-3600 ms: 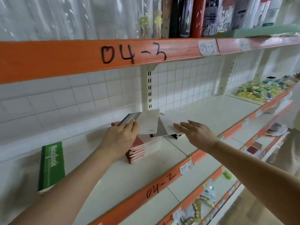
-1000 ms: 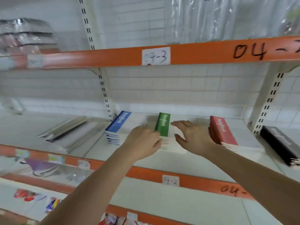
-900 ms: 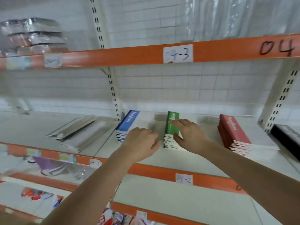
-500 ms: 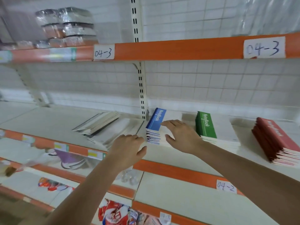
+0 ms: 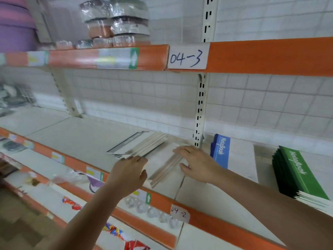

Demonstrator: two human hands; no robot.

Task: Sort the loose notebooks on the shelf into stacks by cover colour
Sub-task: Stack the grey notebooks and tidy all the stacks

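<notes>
White shelf (image 5: 75, 139) holds loose pale notebooks (image 5: 153, 147) left of the blue stack (image 5: 220, 150); green stack (image 5: 297, 172) lies further right. Left hand (image 5: 128, 173) and right hand (image 5: 196, 162) rest flat-fingered on the pale notebooks, gripping nothing.

White shelf (image 5: 75, 139): pale notebooks (image 5: 153, 152), blue stack (image 5: 220, 150), green stack (image 5: 297, 175)

wrapped containers (image 5: 115, 22), purple tubs (image 5: 14, 24), "04-3" label (image 5: 187, 57)

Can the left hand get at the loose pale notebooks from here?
Probably yes: the left hand sits at the near edge of the loose pale notebooks, nothing between; the right hand rests on their right side.
</notes>
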